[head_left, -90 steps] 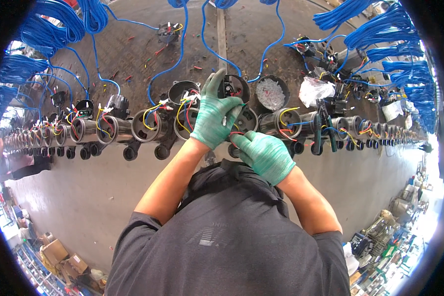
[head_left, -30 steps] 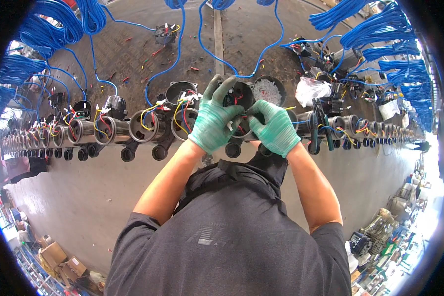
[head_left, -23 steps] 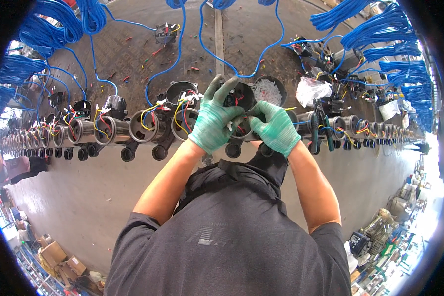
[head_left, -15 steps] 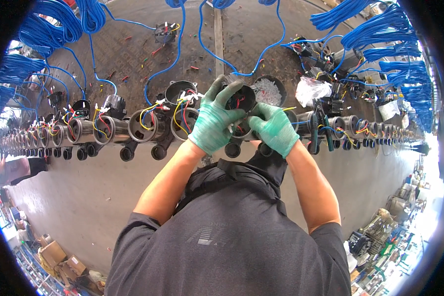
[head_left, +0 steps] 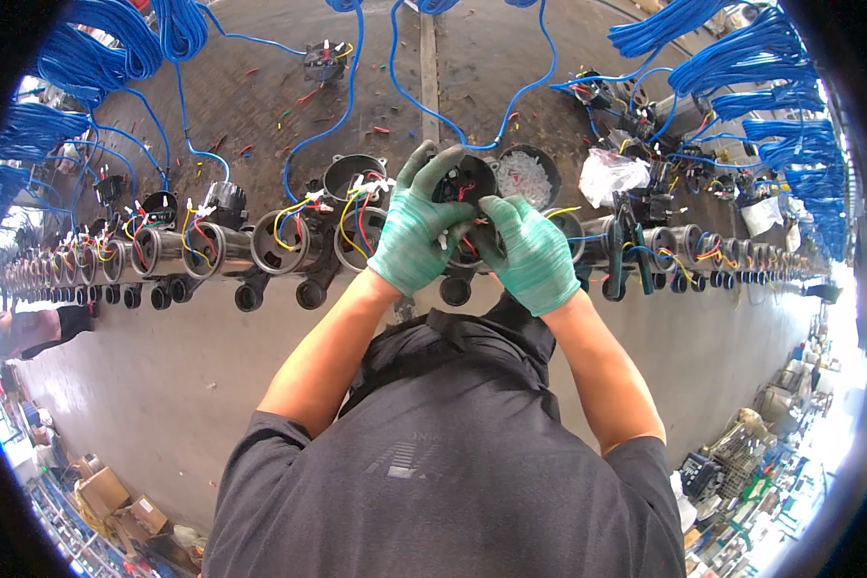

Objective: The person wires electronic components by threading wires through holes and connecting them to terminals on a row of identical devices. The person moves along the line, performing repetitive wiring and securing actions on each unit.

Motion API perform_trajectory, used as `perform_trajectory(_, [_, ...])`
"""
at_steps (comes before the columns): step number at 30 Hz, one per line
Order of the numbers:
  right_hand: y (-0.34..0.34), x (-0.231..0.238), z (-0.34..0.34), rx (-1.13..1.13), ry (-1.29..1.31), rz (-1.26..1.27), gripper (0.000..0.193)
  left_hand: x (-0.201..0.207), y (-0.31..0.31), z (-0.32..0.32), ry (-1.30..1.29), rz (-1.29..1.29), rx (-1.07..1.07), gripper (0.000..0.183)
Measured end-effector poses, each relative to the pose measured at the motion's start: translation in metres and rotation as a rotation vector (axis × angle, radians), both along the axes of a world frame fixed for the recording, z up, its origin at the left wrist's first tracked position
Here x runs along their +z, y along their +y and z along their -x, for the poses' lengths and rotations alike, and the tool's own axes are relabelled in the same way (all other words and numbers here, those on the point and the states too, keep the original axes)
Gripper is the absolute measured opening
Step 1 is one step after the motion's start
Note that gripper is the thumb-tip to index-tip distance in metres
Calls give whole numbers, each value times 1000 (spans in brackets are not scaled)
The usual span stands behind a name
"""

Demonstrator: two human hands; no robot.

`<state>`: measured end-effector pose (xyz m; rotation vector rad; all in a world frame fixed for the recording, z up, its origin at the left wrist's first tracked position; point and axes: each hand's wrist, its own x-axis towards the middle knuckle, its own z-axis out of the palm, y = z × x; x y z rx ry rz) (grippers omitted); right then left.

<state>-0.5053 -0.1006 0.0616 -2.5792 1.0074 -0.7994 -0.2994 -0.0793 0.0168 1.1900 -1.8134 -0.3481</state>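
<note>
Both my hands wear green gloves and meet over the middle of a row of metal cylinders. My left hand (head_left: 414, 231) is bent around the near side of a black round housing (head_left: 477, 178), its thumb and fingers closed on thin wires. A small white connector (head_left: 443, 240) shows by its palm. My right hand (head_left: 532, 252) pinches close beside it, fingertips at the same wires. A red wire (head_left: 465, 191) shows inside the housing. The fingers partly hide the wire ends and the cylinder beneath. A black bowl of small white connectors (head_left: 524, 179) stands just beyond my right hand.
Metal cylinders (head_left: 281, 245) with coloured wires line the bench's near edge on both sides. Black-handled pliers (head_left: 630, 241) rest on the row at right. Another black housing (head_left: 354, 176) lies left, a plastic bag (head_left: 612, 176) right. Blue cable coils (head_left: 742, 58) hang around the bench.
My right hand has shifted slightly left and its fingertips have risen toward my left thumb. My left hand stays in nearly the same place, with its thumb moved a little.
</note>
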Motion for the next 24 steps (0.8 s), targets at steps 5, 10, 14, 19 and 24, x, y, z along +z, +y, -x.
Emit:
perform_trajectory(5, [-5, 6, -4, 35, 19, 104, 34, -1, 0, -1, -1, -4, 6, 28])
perform_trajectory(10, [-2, 10, -7, -10, 184, 91, 11, -1, -1, 0, -46, 5, 18, 29])
perform_trajectory(14, [-2, 11, -5, -218, -22, 1, 11, -2, -1, -1, -11, 15, 15, 27])
perform_trajectory(19, [-7, 17, 9, -184, -175, -172, 21, -1, 0, -2, -10, 9, 11, 25])
perform_trajectory(24, [-8, 16, 7, 76, 11, -23, 34, -1, -1, 0, 2, -12, 11, 26])
